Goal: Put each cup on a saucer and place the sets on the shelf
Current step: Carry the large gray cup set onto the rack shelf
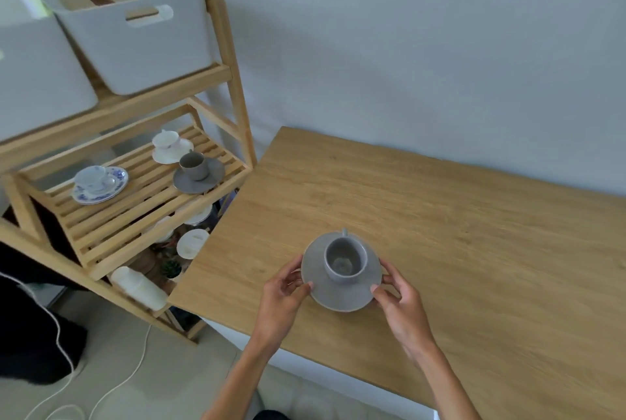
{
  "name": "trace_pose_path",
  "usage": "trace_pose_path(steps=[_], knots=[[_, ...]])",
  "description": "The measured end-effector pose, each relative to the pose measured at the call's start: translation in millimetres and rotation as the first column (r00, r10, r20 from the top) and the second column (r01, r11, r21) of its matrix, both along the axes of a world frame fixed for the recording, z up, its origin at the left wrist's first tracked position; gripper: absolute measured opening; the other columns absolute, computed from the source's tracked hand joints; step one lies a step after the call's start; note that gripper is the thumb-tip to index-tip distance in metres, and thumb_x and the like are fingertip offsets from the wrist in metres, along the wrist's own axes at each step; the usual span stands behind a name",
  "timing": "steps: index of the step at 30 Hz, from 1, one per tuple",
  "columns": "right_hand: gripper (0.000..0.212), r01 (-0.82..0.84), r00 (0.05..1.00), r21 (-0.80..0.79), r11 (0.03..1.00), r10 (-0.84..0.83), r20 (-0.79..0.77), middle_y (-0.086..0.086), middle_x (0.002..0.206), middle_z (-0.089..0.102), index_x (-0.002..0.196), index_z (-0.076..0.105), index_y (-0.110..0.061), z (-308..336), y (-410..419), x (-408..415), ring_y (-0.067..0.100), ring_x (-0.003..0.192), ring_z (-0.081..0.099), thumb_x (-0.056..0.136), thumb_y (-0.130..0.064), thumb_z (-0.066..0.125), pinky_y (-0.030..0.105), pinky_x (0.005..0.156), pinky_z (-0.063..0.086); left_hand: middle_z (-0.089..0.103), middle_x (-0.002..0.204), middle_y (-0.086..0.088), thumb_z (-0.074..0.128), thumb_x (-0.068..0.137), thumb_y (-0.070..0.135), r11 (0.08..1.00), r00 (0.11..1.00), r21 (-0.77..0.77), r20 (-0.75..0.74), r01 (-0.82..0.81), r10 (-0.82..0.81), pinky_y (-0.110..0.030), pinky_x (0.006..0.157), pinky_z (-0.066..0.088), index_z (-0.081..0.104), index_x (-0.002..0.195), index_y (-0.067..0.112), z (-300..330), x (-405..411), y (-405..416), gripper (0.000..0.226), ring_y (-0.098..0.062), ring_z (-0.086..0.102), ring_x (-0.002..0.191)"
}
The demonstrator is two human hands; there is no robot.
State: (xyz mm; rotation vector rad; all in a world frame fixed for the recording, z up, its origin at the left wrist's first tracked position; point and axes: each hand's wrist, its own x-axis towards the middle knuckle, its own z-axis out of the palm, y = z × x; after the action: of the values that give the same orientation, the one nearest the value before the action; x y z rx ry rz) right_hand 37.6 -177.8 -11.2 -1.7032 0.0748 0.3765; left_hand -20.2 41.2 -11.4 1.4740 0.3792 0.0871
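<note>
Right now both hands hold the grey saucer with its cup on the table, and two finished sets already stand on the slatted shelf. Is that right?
Not quite: the head view shows three sets on the slatted shelf, not two: white, grey and blue-patterned. The rest holds: both hands, left and right, hold the grey saucer with its cup.

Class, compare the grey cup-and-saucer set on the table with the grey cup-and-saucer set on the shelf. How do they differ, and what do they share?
The table set is gripped at the saucer rim by the left hand and right hand; the shelf set stands untouched. The table set sits alone on the table, whereas the shelf set has a white set and a blue-patterned set nearby. Both are plain grey, each cup upright on its saucer.
</note>
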Motion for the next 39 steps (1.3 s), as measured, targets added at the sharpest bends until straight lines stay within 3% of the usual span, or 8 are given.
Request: trace_pose_path(steps=[5,10,14,18,23,29,35,39], knots=[[0.052,-0.073,0.997,0.056,0.996,0.074,-0.023,0.003,0.12,0.066,0.144,0.051,-0.028,7.4,45.0,19.8,0.007,0.099,0.072,0.097,-0.008,0.063,0.027,0.08,0.059,0.066,0.129,0.011,0.07,0.087,0.004,0.987,0.997,-0.143,-0.027,-0.077,0.074,-0.026,0.094,0.048,0.06,0.133,0.024,4.9,2.0,42.4,0.052,-0.006,0.059,0.121],[0.051,-0.173,0.983,0.086,0.981,0.178,-0.052,0.007,0.119,0.068,0.14,0.054,-0.034,10.4,103.7,38.4,0.015,0.104,0.072,0.096,-0.01,0.064,0.032,0.084,0.059,0.068,0.127,-0.002,0.071,0.085,0.003,0.964,0.989,-0.22,-0.039,-0.147,0.142,-0.041,0.105,0.043,0.056,0.136,0.021,8.7,1.4,96.0,0.056,-0.018,0.059,0.123],[0.051,-0.235,0.97,0.064,0.97,0.238,-0.043,0.013,0.108,0.072,0.138,0.051,-0.037,13.7,158.7,50.2,0.024,0.096,0.073,0.096,-0.014,0.066,0.038,0.079,0.06,0.069,0.124,-0.007,0.074,0.077,0.009,0.939,0.981,-0.284,-0.032,-0.193,0.192,-0.039,0.089,0.056,0.055,0.135,0.018,11.3,-2.8,142.6,0.062,-0.024,0.065,0.115],[0.055,-0.298,0.954,-0.003,0.954,0.298,-0.033,0.012,0.107,0.071,0.144,0.049,-0.033,18.1,206.4,58.1,0.033,0.074,0.071,0.096,-0.015,0.067,0.036,0.068,0.06,0.067,0.127,-0.002,0.074,0.084,0.005,0.94,0.964,-0.215,-0.044,-0.264,0.261,-0.044,0.091,0.056,0.058,0.134,0.023,6.1,-7.5,182.8,0.055,-0.021,0.064,0.116],[0.058,-0.397,0.918,-0.047,0.917,0.396,-0.03,0.017,0.104,0.068,0.147,0.045,-0.03,18.3,272.8,65.0,0.02,0.062,0.063,0.096,-0.01,0.065,0.032,0.056,0.056,0.066,0.128,0.003,0.074,0.085,0.01,0.916,0.935,-0.189,-0.064,-0.354,0.348,-0.051,0.101,0.049,0.057,0.135,0.028,0.2,-16.6,235.3,0.056,-0.018,0.061,0.121],[0.061,-0.511,0.859,-0.095,0.854,0.512,-0.02,0.011,0.1,0.068,0.149,0.043,-0.03,9.0,349.7,80.6,0.018,0.061,0.066,0.097,-0.01,0.065,0.032,0.059,0.058,0.07,0.121,0.004,0.069,0.088,0.004,0.875,0.889,-0.156,-0.078,-0.458,0.452,-0.021,0.071,0.057,0.056,0.135,0.026,0.7,-20.6,292.5,0.054,-0.006,0.068,0.103],[0.061,-0.609,0.79,-0.154,0.778,0.613,-0.026,0.014,0.098,0.07,0.151,0.039,-0.03,-7.4,415.5,98.9,0.011,0.058,0.066,0.098,-0.012,0.062,0.025,0.058,0.057,0.066,0.124,0.01,0.069,0.088,0.007,0.821,0.816,-0.02,-0.13,-0.57,0.564,-0.029,0.089,0.044,0.054,0.138,0.029,-10.1,-13.9,341.2,0.057,-0.003,0.06,0.109],[0.06,-0.671,0.724,-0.236,0.703,0.69,-0.001,0.017,0.09,0.071,0.152,0.038,-0.028,-25.1,458.7,111.1,0.016,0.063,0.068,0.099,-0.012,0.062,0.041,0.073,0.062,0.064,0.129,0.004,0.066,0.09,0.003,0.755,0.744,0.033,-0.146,-0.655,0.652,-0.026,0.088,0.046,0.052,0.141,0.023,-26.4,-6.5,359.8,0.056,-0.016,0.058,0.118]])
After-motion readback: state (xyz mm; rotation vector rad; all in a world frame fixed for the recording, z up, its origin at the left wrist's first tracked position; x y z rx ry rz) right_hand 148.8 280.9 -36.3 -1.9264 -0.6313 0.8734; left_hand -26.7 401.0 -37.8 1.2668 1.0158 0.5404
